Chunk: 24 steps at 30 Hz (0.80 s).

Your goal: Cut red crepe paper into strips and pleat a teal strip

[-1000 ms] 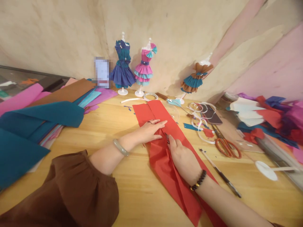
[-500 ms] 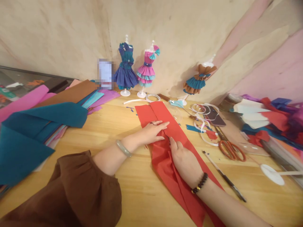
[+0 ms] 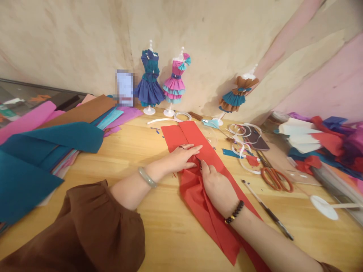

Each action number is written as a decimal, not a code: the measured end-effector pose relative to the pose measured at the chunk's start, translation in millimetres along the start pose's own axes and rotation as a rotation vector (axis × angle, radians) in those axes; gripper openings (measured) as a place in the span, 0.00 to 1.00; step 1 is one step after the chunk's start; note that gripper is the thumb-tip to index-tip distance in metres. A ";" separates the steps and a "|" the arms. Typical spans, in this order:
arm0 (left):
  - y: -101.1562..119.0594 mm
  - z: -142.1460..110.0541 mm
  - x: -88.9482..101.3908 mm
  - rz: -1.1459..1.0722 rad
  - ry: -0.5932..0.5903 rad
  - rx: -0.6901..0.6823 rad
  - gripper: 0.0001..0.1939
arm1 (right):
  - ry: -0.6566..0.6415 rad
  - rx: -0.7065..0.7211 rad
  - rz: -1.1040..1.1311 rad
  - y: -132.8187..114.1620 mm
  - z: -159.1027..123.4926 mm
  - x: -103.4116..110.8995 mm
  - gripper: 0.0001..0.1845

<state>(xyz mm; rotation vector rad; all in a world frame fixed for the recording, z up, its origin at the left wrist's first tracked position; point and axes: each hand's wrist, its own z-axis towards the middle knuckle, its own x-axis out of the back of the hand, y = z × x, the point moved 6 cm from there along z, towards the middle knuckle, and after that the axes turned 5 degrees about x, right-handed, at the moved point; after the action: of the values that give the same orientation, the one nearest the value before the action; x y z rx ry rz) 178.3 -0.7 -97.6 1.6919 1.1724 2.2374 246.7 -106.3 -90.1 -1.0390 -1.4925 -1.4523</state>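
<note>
A long strip of red paper (image 3: pixel 195 136) lies slantwise across the wooden table, flat at its far end, with a dark line running lengthwise along it. Nearer to me it is loose, wrinkled and parted along that line. My left hand (image 3: pixel 185 156) rests flat on the paper with its fingers spread. Just right of those fingertips, my right hand (image 3: pixel 217 183) is closed at the line. A small dark tip shows at its fingers, but the thing it holds is mostly hidden.
Right of the paper lie orange-handled scissors (image 3: pixel 276 178), a thin brush-like stick (image 3: pixel 268 209) and white ribbon loops (image 3: pixel 241 145). Coloured paper sheets (image 3: pixel 56 141) pile up at left. Three miniature dress forms, including a pink one (image 3: pixel 174 83), stand by the wall.
My right hand has moved slightly up and left, closer to my left fingers. The loose near part of the red paper has shifted and bulges more. My left hand stays flat.
</note>
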 end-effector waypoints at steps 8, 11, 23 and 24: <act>0.3 0.2 0.7 -0.008 -0.001 0.012 0.36 | -0.022 -0.004 0.004 0.9 0.9 0.0 0.26; -1.3 0.4 -0.4 -0.019 0.003 0.007 0.36 | 0.004 -0.003 0.008 1.5 3.8 0.4 0.25; -0.9 -0.2 0.1 -0.041 -0.003 0.031 0.37 | -0.009 0.018 0.028 0.1 4.8 -1.1 0.25; -1.3 -0.2 0.3 -0.035 0.005 0.032 0.37 | -0.011 0.017 0.031 0.3 4.8 -1.4 0.25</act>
<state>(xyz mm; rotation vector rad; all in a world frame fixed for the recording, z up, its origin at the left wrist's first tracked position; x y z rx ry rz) 177.6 0.2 -98.2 1.6650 1.2349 2.2152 247.5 -101.6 -91.4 -1.0567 -1.4876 -1.4129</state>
